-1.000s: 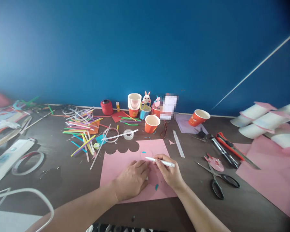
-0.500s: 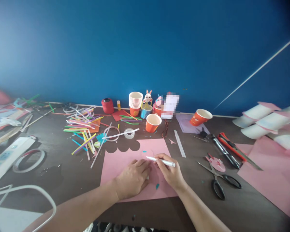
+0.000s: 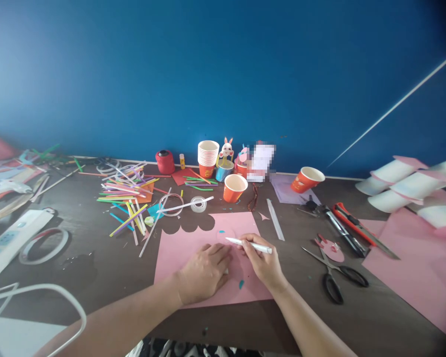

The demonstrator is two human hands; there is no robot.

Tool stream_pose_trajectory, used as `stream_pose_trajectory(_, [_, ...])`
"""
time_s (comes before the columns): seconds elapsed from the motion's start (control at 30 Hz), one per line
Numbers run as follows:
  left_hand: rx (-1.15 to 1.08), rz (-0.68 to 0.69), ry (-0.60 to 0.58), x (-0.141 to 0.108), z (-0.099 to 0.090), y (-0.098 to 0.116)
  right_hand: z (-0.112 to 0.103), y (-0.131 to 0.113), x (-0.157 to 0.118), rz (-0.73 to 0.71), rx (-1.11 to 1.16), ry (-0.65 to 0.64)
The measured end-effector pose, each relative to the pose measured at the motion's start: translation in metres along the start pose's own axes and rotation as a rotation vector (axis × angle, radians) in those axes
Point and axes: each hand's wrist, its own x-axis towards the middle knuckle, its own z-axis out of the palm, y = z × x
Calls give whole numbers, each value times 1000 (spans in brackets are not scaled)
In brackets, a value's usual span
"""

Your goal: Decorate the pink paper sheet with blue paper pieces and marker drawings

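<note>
Pink sheet [image 3: 182, 250] under left hand [image 3: 205, 273], probably pressed for steadiness, grip can't tell; right hand [image 3: 263, 265] clamped on white pen [image 3: 259, 247], tip at left hand's one o'clock.

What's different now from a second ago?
The right hand and the white pen it holds have shifted very slightly right and away from the person. Nothing was newly grabbed or let go. The left hand still rests on the pink paper; the scissors stayed put.

I note a blue wall [image 3: 223, 74] behind the dark tabletop [image 3: 107, 280], brighter above the tabletop's left end, pale diagonal line [image 3: 394, 107] above its right.
</note>
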Motion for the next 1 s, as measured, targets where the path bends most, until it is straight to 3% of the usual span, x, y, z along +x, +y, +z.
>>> stream_pose_trajectory(0.37, [15,3,4,-1,1,0,2,-11,0,-75,-71,-88])
stream_pose_trajectory(1.0, [11,-3,17,-2,2,0,3,-12,1,-70,-114,-108])
